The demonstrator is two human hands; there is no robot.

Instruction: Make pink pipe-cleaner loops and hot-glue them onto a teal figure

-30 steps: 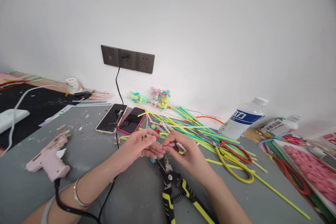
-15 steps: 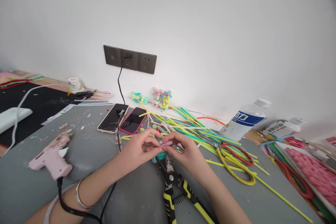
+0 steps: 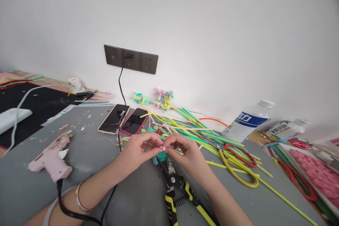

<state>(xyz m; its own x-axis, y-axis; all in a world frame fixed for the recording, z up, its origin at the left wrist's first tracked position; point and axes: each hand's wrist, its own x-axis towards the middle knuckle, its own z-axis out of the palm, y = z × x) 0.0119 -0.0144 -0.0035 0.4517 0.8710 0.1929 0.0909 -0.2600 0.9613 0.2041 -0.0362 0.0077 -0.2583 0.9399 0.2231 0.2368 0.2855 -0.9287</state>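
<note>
Between the fingertips of both hands is a small pale pink piece [image 3: 163,148], mostly covered by the fingers. My left hand [image 3: 141,148] pinches it from the left with thumb and index finger. From the other side my right hand [image 3: 184,150] pinches it too. Just under the hands lie yellow-and-black pliers [image 3: 172,180], handles toward me and jaws spread. A bundle of teal pieces [image 3: 161,158] shows behind the plier tips, partly hidden by my fingers.
A pink glue gun [image 3: 54,159] lies left, its black cord crossing my forearm. Two phones [image 3: 113,119] lie behind the hands. Yellow and teal pipe cleaners [image 3: 190,127], orange-and-yellow scissors [image 3: 235,162] and a bottle [image 3: 247,120] are at right. Small colourful figures [image 3: 166,100] stand by the wall.
The pink piece looked longer and flatter before; now it shows as a smaller compact shape between the fingertips. Both hands stay in nearly the same place.
</note>
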